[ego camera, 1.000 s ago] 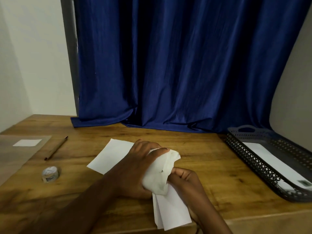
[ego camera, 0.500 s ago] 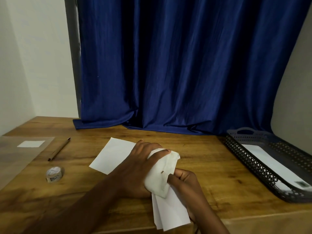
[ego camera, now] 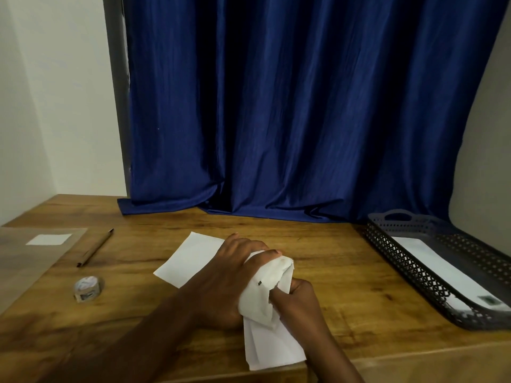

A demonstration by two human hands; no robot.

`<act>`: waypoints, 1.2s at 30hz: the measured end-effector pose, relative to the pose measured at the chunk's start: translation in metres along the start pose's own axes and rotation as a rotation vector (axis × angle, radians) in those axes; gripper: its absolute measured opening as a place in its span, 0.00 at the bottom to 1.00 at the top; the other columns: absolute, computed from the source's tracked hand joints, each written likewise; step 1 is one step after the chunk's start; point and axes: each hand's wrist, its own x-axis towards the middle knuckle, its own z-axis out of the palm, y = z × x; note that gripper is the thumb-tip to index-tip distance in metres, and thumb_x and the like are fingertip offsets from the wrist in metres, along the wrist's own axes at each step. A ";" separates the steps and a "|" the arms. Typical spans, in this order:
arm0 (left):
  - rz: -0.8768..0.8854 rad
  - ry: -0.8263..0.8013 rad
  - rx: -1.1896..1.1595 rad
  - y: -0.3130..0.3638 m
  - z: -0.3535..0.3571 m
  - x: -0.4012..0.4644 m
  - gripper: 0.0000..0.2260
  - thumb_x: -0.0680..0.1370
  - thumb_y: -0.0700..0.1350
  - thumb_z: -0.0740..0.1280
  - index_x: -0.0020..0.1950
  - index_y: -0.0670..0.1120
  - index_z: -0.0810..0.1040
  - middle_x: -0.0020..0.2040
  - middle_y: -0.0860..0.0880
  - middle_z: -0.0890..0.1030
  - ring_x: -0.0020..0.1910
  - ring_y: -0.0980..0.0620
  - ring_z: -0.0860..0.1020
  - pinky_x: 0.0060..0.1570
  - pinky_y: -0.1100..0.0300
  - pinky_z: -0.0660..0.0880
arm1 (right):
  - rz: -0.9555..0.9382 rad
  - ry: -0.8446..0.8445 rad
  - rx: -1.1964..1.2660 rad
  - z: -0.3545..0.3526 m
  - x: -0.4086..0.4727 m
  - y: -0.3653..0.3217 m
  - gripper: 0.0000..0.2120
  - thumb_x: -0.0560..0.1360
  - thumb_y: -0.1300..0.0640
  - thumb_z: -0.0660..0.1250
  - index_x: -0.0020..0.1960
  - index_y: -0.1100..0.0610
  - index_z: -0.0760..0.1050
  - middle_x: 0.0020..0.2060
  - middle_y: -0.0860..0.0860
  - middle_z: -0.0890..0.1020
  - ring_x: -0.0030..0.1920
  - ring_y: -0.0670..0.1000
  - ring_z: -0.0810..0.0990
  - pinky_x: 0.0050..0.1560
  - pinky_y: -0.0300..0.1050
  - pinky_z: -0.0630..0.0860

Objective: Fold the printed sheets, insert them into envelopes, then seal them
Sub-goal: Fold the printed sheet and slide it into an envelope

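My left hand (ego camera: 226, 280) grips a white envelope (ego camera: 262, 297) near the table's front, bowing its mouth open. A folded white sheet (ego camera: 272, 346) sticks out of that mouth toward me, its far end hidden inside the envelope. My right hand (ego camera: 300, 302) is curled on the sheet right at the envelope's mouth. Under my left hand, another white envelope or sheet (ego camera: 190, 258) lies flat on the wooden table (ego camera: 345, 286).
A black perforated tray (ego camera: 398, 258) at the right holds a long white envelope (ego camera: 442, 269). On the left lie a roll of tape (ego camera: 88, 288), a pencil (ego camera: 95, 247) and a clear sheet with a white label (ego camera: 49, 239). A blue curtain (ego camera: 304, 120) hangs behind.
Both hands keep the same hold on the envelope and the sheet. Only the view has shifted slightly.
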 end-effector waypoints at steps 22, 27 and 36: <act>-0.163 0.237 0.033 -0.017 -0.006 -0.003 0.45 0.64 0.64 0.78 0.76 0.54 0.63 0.72 0.48 0.73 0.70 0.48 0.71 0.71 0.41 0.66 | -0.149 -0.027 0.015 -0.104 -0.013 -0.021 0.40 0.65 0.59 0.77 0.70 0.36 0.66 0.47 0.59 0.88 0.46 0.62 0.88 0.38 0.48 0.84; -0.168 0.280 0.069 -0.018 -0.007 -0.004 0.47 0.64 0.67 0.77 0.76 0.55 0.60 0.71 0.46 0.73 0.70 0.45 0.72 0.70 0.36 0.67 | -0.195 -0.158 -0.220 -0.116 -0.023 -0.038 0.13 0.74 0.53 0.72 0.58 0.50 0.83 0.48 0.53 0.88 0.48 0.55 0.88 0.42 0.39 0.81; -0.152 0.269 0.117 -0.016 -0.004 -0.003 0.46 0.64 0.70 0.75 0.77 0.55 0.62 0.72 0.49 0.71 0.70 0.48 0.70 0.71 0.40 0.67 | -0.143 -0.235 -0.660 -0.093 -0.026 -0.043 0.05 0.79 0.54 0.70 0.51 0.46 0.84 0.45 0.39 0.87 0.45 0.40 0.85 0.45 0.35 0.77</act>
